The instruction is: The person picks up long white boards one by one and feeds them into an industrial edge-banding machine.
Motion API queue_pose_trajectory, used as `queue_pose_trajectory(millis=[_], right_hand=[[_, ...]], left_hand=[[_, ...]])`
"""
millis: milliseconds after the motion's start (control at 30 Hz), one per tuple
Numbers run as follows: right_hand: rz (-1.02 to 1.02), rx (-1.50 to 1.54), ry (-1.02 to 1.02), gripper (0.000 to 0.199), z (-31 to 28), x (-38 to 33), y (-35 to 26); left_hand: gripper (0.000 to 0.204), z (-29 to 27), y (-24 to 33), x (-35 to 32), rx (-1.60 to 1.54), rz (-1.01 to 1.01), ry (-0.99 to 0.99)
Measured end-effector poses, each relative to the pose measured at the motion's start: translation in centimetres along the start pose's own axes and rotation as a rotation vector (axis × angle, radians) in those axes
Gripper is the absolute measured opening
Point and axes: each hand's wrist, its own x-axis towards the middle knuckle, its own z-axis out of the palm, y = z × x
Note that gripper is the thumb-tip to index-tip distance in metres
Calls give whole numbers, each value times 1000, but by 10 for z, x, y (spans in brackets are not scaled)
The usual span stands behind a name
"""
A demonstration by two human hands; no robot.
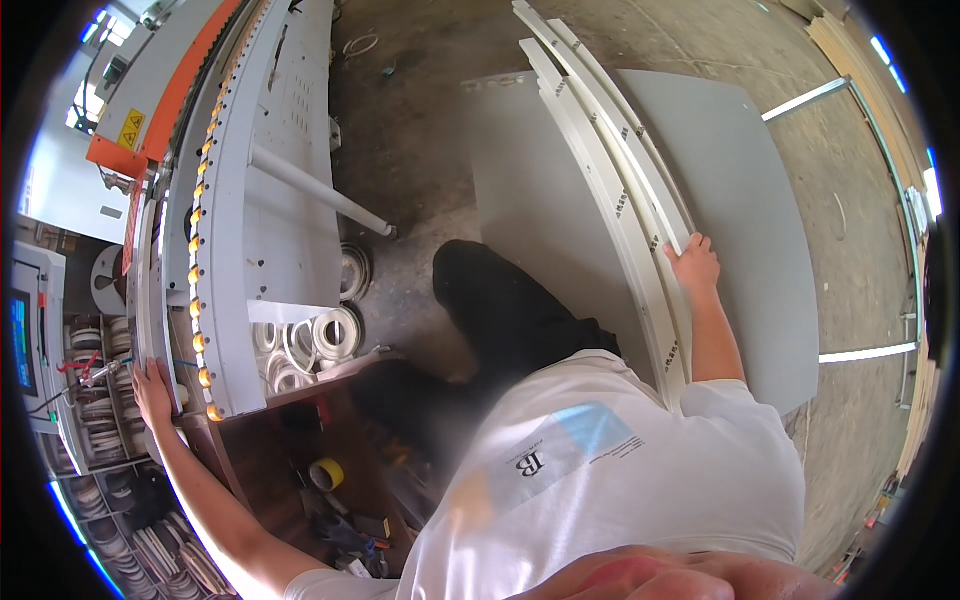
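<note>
The right hand had its grip closed on the near end of a long white strip, thumb on the left side and fingers on the right. The strip extended ahead of that grip, its long axis running forward and slightly leftward. It lay among other white strips above a grey panel. The left hand touched the machine edge; whether its grip pinched anything, I couldn't tell.
</note>
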Motion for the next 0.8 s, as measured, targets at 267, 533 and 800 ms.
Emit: queue_pose_trajectory(millis=[267,533,800], right_hand=[[-98,-8,171,92,-15,-18,-20],[-114,374,248,77,47,-10,14],[-23,540,179,70,39,5,30]], left_hand=[[81,-3,-3,-3,9,-31,3],[79,-9,-7,4,5,34,22],[80,-11,-4,-5,-1,28,-6]])
